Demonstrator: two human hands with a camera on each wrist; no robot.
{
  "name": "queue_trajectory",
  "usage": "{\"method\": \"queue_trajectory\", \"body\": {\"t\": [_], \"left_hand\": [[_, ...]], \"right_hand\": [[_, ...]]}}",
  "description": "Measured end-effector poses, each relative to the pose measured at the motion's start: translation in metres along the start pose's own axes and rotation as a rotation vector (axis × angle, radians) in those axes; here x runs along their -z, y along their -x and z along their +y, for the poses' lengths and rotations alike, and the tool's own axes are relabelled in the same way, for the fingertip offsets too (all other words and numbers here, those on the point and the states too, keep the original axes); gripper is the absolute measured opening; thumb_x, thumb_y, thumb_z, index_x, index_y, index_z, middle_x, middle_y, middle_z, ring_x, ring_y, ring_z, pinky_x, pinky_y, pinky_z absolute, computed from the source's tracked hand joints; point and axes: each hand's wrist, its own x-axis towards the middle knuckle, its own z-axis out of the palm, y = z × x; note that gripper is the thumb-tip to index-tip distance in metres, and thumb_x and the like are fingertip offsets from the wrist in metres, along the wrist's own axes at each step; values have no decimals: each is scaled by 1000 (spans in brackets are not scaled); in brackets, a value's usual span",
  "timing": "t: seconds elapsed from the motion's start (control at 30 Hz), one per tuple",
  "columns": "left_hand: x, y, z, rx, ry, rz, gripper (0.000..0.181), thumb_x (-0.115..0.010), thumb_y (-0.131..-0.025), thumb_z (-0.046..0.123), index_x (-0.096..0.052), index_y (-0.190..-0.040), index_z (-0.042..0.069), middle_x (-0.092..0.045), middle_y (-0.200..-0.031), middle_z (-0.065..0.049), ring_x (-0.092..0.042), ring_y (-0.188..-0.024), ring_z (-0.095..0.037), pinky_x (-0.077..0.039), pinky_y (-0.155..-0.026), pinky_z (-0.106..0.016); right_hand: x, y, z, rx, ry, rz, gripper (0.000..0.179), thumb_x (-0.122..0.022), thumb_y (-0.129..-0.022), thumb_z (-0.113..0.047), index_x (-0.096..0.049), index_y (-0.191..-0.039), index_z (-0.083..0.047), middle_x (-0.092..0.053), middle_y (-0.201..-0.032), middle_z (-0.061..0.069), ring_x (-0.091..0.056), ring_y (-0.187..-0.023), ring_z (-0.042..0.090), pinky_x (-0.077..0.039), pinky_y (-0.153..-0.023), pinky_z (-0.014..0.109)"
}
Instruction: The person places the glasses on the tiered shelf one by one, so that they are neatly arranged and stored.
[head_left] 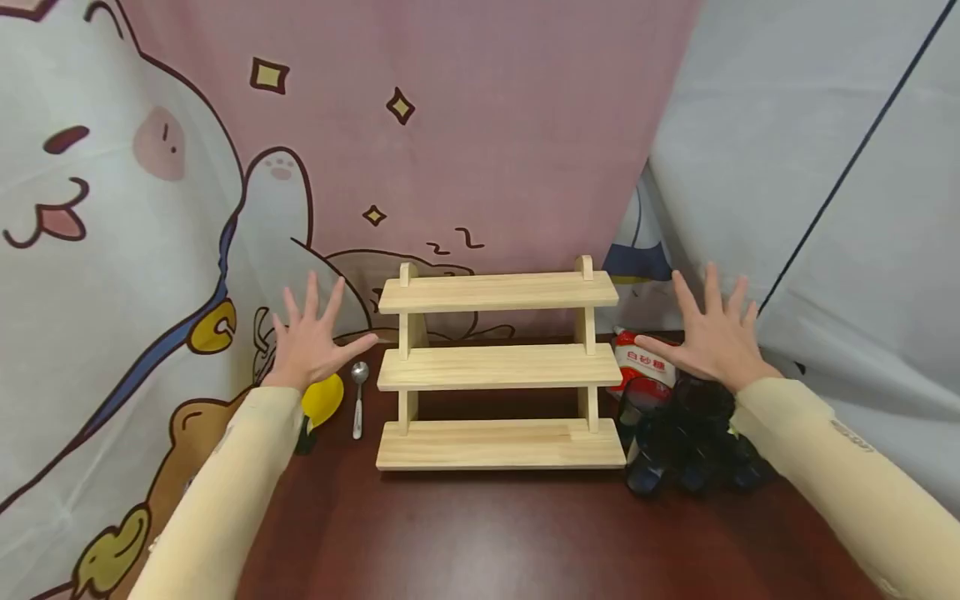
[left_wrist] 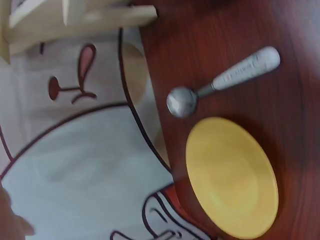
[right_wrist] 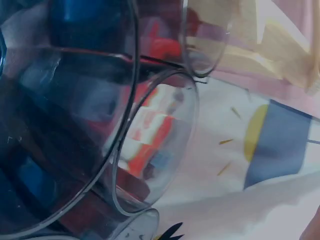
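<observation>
My left hand [head_left: 307,346] is held up with its fingers spread, holding nothing. Close by it are a yellow oval dish [left_wrist: 232,177] and a spoon [left_wrist: 242,72] with a white handle and a round metal bowl. Over on the other side, my right hand [head_left: 708,337] is likewise raised, fingers wide apart and nothing in them. It overlaps a red and white bag with Chinese lettering [head_left: 643,362] and a cluster of dark transparent cups [head_left: 693,442]. In the right wrist view, a large clear cup rim [right_wrist: 131,100] fills the left side.
Between the hands stands a three-tier pale wooden shelf [head_left: 498,367] on a dark reddish-brown table [head_left: 450,533]. A pink and white cartoon cloth [head_left: 510,125] hangs behind, and a whitish cloth [head_left: 840,167] drapes down at the right.
</observation>
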Motion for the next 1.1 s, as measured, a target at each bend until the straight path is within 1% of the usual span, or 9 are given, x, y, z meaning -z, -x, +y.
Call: {"method": "queue_trajectory", "body": {"t": [0.1, 0.17, 0.27, 0.43, 0.57, 0.7, 0.87, 1.0, 1.1], "left_hand": [[-2, 7, 6, 2, 103, -47, 109, -51, -90, 85, 9, -168, 38, 19, -175, -11, 6, -154, -61, -15, -111, -86], [-6, 11, 14, 3, 177, -86, 107, -52, -91, 83, 8, -168, 39, 16, -175, -11, -2, -155, -60, -22, -111, -84], [-16, 18, 26, 4, 270, -144, 105, -54, -92, 81, 3, -169, 38, 1, -177, -15, -19, -154, -57, -31, -109, -81], [-36, 29, 41, 14, 394, -224, 105, -62, -91, 76, -13, -171, 29, -23, -173, -14, -31, -154, -45, -31, -118, -71], [-53, 34, 42, 40, 455, -260, 104, -66, -89, 75, -27, -168, 21, -35, -168, -16, -36, -152, -42, -33, -119, -67], [-60, 39, 37, 61, 518, -266, 102, -71, -88, 72, -34, -166, 17, -43, -164, -16, -41, -149, -41, -36, -117, -66], [-64, 43, 36, 99, 582, -263, 101, -75, -87, 68, -35, -166, 20, -43, -164, -17, -38, -149, -43, -35, -117, -67], [-69, 44, 40, 149, 650, -286, 100, -76, -86, 69, -34, -166, 26, -37, -167, -16, -30, -153, -43, -32, -118, -69], [-73, 44, 41, 201, 714, -290, 99, -79, -84, 68, -35, -165, 31, -35, -168, -14, -30, -153, -41, -33, -117, -69]], "right_hand": [[7, 8, 2, 11, -40, -7, 122, -64, -85, -80, 0, -171, -22, 20, -172, 25, 19, -147, 68, -4, -108, 89], [13, 18, 7, 15, -71, -12, 118, -66, -87, -76, -3, -171, -21, 16, -172, 26, 15, -147, 69, -7, -109, 88], [22, 36, 14, 25, -112, -17, 112, -68, -90, -69, -9, -171, -17, 7, -173, 27, 2, -150, 68, -15, -107, 88], [31, 69, 30, 27, -182, -19, 102, -72, -93, -56, -18, -170, -15, -8, -172, 28, -14, -151, 61, -24, -99, 88], [30, 93, 50, 28, -239, -6, 96, -74, -95, -46, -22, -169, -13, -14, -170, 31, -17, -149, 61, -21, -102, 87], [25, 109, 70, 33, -292, -11, 94, -76, -95, -40, -24, -168, -9, -21, -167, 34, -21, -148, 61, -19, -108, 84], [18, 129, 91, -14, -331, -97, 98, -75, -97, -39, -18, -168, -4, -21, -164, 39, -23, -145, 65, -25, -101, 82], [5, 150, 104, -127, -344, -184, 108, -73, -98, -42, -3, -166, 4, -12, -162, 46, -24, -137, 72, -32, -95, 82], [-6, 163, 111, -195, -421, -224, 113, -73, -100, -41, 7, -164, 6, -3, -162, 48, -18, -139, 73, -29, -100, 83]]}}
